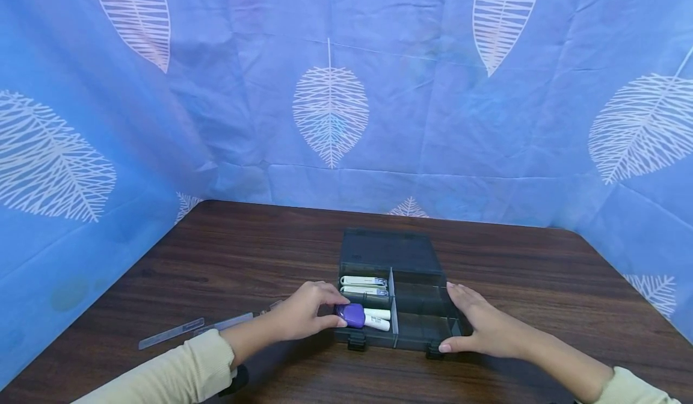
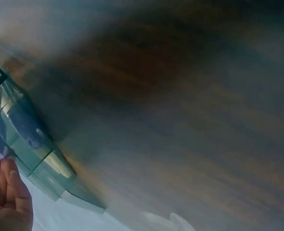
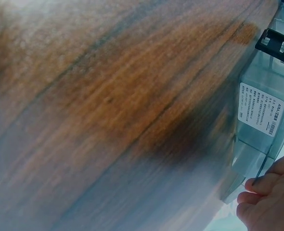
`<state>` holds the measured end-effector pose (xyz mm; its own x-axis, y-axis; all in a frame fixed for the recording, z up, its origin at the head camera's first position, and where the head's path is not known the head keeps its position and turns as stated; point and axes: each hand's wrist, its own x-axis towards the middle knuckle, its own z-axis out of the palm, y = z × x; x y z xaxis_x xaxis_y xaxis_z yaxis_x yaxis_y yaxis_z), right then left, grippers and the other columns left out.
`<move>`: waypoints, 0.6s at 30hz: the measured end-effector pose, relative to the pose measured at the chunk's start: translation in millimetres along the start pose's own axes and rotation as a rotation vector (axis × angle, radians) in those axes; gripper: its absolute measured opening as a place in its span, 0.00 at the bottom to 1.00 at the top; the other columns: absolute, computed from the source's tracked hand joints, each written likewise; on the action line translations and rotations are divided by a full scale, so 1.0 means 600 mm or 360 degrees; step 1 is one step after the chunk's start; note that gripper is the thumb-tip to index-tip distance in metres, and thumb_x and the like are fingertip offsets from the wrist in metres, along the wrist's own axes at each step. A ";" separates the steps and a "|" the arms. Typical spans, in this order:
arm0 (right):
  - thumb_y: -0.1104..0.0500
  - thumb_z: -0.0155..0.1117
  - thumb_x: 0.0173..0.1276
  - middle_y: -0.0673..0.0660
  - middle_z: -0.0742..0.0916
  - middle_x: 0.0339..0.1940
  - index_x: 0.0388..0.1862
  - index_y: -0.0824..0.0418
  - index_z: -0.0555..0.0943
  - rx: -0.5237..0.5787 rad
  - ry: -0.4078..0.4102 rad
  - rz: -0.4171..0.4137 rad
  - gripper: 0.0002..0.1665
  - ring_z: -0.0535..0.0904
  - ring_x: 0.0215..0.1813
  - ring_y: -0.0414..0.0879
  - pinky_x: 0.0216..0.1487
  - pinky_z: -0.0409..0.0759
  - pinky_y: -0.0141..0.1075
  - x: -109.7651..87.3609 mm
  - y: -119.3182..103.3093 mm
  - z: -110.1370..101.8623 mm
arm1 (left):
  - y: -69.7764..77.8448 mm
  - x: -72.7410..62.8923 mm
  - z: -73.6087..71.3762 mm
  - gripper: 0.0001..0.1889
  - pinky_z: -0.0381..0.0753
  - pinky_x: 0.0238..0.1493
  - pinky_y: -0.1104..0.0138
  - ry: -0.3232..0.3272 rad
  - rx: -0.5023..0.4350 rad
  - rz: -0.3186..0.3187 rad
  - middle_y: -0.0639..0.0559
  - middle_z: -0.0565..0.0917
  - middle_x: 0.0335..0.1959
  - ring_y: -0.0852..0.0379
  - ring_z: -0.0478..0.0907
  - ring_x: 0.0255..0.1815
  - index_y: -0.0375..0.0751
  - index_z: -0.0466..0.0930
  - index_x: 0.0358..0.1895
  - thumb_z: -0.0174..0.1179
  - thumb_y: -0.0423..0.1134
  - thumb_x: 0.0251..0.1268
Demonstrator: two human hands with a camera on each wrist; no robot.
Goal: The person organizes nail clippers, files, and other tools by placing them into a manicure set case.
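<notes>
While the head view takes in the whole scene, it's the right wrist view that picks out a white printed label (image 3: 261, 109) on the wall of the translucent organizer box (image 1: 425, 326), just beside a black latch (image 3: 275, 46); its text is too small to read. Only from above do we get the two nail clippers (image 1: 363, 281) in the far left compartment, and the lid (image 1: 390, 250) lying back, away from the person. Underneath, it's a dark wood-grain table (image 1: 260, 247), two clear strips (image 1: 170, 333) over to the left, and blue fabric (image 1: 400, 103) printed with white leaves all round. Now the grip: the left hand (image 1: 308, 314) has thumb and fingers pinched on a purple rounded item (image 1: 353, 315) at the near left compartment, right against the white sticks (image 1: 377, 323). Across on the other side, the right hand (image 1: 484, 323), thumb well apart from fingers, holds the box round its near right corner.
</notes>
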<state>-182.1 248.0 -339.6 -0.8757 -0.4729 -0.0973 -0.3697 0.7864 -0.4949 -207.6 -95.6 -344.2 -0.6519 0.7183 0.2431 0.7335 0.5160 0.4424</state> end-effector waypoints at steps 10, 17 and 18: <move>0.37 0.65 0.55 0.76 0.52 0.72 0.71 0.76 0.45 -0.0011 0.0004 0.0006 0.63 0.44 0.70 0.74 0.61 0.52 0.69 -0.001 0.000 0.001 | 0.018 0.038 -0.021 0.13 0.70 0.22 0.78 -0.0294 0.0063 -0.0157 0.48 0.85 0.33 0.69 0.68 0.22 0.34 0.84 0.42 0.67 0.35 0.53; 0.37 0.65 0.56 0.75 0.52 0.72 0.71 0.75 0.45 0.0007 -0.0003 0.0008 0.63 0.43 0.70 0.74 0.60 0.53 0.69 0.000 0.000 0.000 | 0.038 0.057 -0.030 0.11 0.77 0.32 0.76 -0.0423 0.0237 -0.0207 0.50 0.85 0.31 0.65 0.76 0.29 0.35 0.85 0.35 0.71 0.36 0.47; 0.37 0.65 0.56 0.75 0.52 0.72 0.71 0.75 0.45 0.0010 -0.0004 0.0006 0.63 0.43 0.70 0.74 0.60 0.53 0.69 0.000 0.000 0.000 | 0.040 0.058 -0.030 0.11 0.77 0.32 0.76 -0.0429 0.0235 -0.0219 0.50 0.85 0.31 0.65 0.76 0.29 0.35 0.85 0.35 0.71 0.35 0.47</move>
<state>-182.4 247.8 -339.6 -0.8764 -0.4708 -0.1015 -0.3642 0.7858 -0.4998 -216.4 -66.4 -309.8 -0.6867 0.7248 -0.0560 0.6752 0.6644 0.3204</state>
